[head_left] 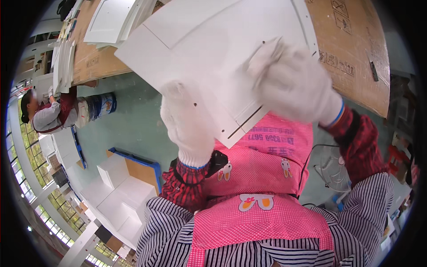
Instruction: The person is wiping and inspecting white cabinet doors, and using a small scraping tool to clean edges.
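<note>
Pressed against the white panel [213,58], the left hand [187,122], in a white knitted glove, lay along its left near edge with the fingers close together; whether the thumb pinched the panel from beneath, one could not tell. The right hand [291,82], gloved alike and blurred, was over the right part of the panel's face, its fingers bent toward the surface; the blur hid whether they pinched anything, and a pale fold at their tips might have been cloth or glove. The panel itself was in front of the person's body, its near corner by the pink checked apron [262,171], with a dark slot [244,122] close to that corner. To the right of the panel spread a brown cardboard surface [356,49], with a short dark strip [373,71] on it. Beyond the panel's far left edge were more white boards [109,20], stacked. Farther left of the panel stood another person [49,111], beside a blue drum [106,103]. Left of the panel and nearer, white box-like furniture [120,200] was on the green floor [138,104].
</note>
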{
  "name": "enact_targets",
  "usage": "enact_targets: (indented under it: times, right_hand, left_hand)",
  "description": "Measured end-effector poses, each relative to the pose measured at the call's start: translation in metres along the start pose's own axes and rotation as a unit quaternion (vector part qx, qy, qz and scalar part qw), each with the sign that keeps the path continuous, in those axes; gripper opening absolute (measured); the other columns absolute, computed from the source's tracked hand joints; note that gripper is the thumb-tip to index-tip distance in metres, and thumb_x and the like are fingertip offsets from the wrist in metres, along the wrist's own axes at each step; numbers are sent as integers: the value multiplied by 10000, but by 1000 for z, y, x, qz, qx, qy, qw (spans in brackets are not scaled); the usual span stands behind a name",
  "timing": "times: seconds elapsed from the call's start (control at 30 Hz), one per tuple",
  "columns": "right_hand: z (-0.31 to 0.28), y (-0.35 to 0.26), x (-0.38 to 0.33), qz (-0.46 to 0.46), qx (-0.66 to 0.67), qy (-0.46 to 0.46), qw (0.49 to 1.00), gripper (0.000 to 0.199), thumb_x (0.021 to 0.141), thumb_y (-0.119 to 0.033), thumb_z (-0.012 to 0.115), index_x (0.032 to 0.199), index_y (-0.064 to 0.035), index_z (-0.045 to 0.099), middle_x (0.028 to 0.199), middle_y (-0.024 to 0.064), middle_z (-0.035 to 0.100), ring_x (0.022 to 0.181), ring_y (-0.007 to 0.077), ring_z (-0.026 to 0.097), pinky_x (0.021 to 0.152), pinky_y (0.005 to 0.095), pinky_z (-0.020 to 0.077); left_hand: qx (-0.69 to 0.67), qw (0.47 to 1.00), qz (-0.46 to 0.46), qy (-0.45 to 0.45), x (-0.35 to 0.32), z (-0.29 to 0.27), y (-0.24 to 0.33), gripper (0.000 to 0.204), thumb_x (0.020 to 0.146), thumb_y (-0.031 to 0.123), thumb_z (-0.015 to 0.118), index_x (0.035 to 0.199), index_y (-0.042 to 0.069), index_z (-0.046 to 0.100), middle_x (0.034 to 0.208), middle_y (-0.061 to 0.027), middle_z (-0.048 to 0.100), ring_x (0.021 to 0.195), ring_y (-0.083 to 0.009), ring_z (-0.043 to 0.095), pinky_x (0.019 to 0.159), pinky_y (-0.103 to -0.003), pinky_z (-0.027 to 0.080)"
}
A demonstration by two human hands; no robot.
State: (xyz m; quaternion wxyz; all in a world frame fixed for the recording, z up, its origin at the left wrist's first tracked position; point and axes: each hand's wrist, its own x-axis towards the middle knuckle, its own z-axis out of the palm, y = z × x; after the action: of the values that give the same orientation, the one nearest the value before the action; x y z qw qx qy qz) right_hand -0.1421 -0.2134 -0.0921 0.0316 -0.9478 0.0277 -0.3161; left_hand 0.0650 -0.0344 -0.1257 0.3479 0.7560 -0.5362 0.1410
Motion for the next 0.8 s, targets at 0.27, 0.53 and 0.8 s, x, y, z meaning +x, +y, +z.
enact_targets:
  times: [0.27, 0.53, 0.8]
  right_hand:
    - [2, -20, -4, 258, -121, 46, 957, 332, 865, -233, 681, 1170, -109, 724, 1103, 106, 673, 968, 358, 667, 740, 453, 539]
    - [23, 10, -43, 206, -65, 122, 969, 250, 825, -163, 669, 1059, -102, 732, 1057, 67, 696, 897, 335, 663, 841, 431, 555]
    - [-46, 37, -55, 371, -189, 34, 909, 464, 811, -261, 811, 1249, -125, 744, 1069, 82, 708, 999, 313, 679, 907, 407, 561]
  left_hand:
    - [68, 996, 66, 6, 6, 2, 4, 374, 1110, 218, 528, 1380, -33, 590, 1299, -119, 643, 1173, -254, 644, 997, -405, 537]
    - [-152, 982, -71, -89, -1, 10, -11, 535, 1119, 151, 484, 1602, -52, 372, 1601, -171, 479, 1431, -266, 514, 1177, -374, 432]
    - [-328, 797, -505, -29, 14, 8, 13, 556, 1114, 317, 512, 1538, -39, 453, 1557, -135, 531, 1382, -237, 556, 1153, -352, 444]
